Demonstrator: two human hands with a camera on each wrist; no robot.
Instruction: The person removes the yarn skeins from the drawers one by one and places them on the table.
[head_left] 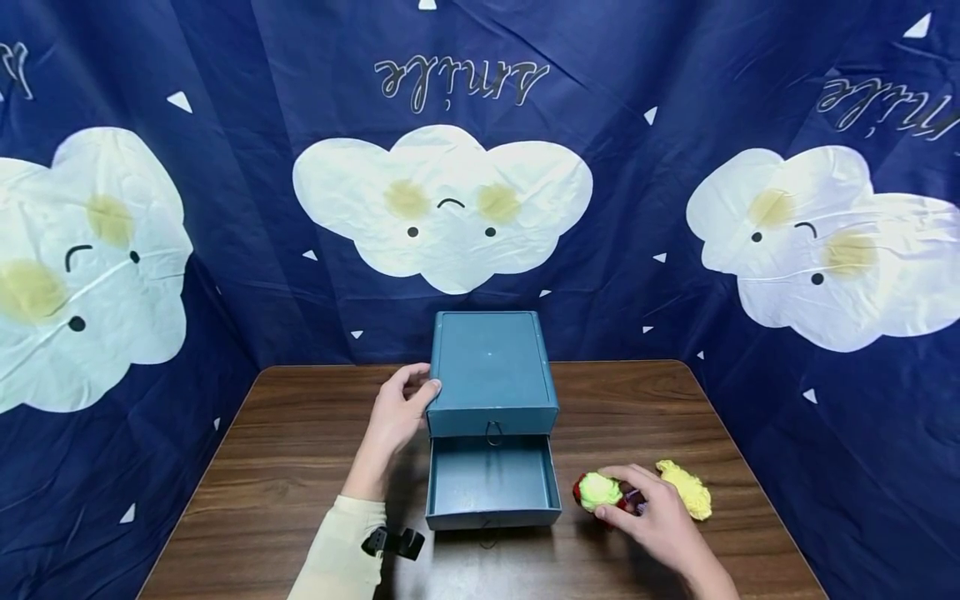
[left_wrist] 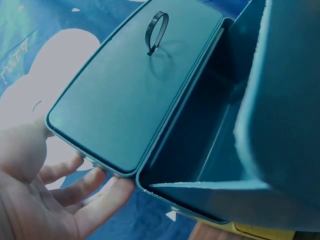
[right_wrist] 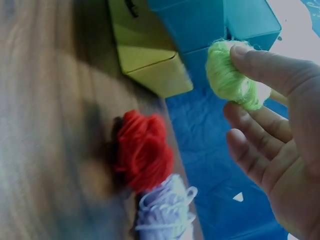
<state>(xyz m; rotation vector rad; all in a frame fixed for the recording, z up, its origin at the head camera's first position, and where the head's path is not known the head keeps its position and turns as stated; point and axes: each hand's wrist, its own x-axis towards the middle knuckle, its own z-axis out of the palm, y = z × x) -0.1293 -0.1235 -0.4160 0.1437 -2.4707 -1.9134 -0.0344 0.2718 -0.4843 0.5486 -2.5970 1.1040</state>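
A blue two-drawer box (head_left: 491, 358) stands on the table with its lower drawer (head_left: 487, 479) pulled out; no contents show inside. At its left side rests my left hand (head_left: 403, 404), thumb by the top edge and fingertips against the side wall (left_wrist: 95, 167). My right hand (head_left: 656, 517) pinches a bright green yarn ball (right_wrist: 227, 75) between thumb and fingers, just right of the pulled-out drawer. Below it lies a red yarn bundle (right_wrist: 145, 150), with a lilac yarn bundle (right_wrist: 165, 207) beside it; in the head view the hand partly hides both.
A yellow yarn bundle (head_left: 686, 490) lies right of my right hand. The wooden table (head_left: 300, 467) has dark blue cloth with cloud prints (head_left: 450, 208) behind it and on both sides. A loop pull (left_wrist: 157, 32) sticks out from the upper drawer front.
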